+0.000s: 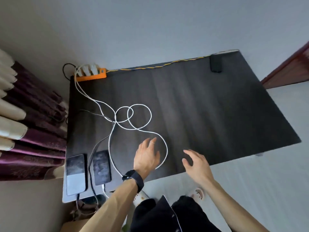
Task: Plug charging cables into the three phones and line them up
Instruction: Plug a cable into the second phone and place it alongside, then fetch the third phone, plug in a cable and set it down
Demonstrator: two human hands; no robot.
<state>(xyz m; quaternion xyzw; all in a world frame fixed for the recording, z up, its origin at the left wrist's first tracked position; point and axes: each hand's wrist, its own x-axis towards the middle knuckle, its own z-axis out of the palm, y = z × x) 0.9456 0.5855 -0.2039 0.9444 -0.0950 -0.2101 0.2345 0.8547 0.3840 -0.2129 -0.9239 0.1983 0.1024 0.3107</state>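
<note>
Two phones lie side by side at the dark table's near left corner, one (76,173) leftmost and one (101,167) beside it, each with a cable at its near end. A third phone (216,63) lies alone at the far right corner. A long white cable (139,117) loops across the middle of the table. My left hand (147,156), with a dark watch on the wrist, hovers open over the cable's near loop. My right hand (195,162) is open over the table's near edge and holds nothing.
An orange power strip (91,75) with white chargers sits at the far left corner of the table (217,114). A yellow braided cord (158,66) runs along the far edge. Purple and cream curtains (30,118) hang at the left. A wooden door frame (292,67) is at the right.
</note>
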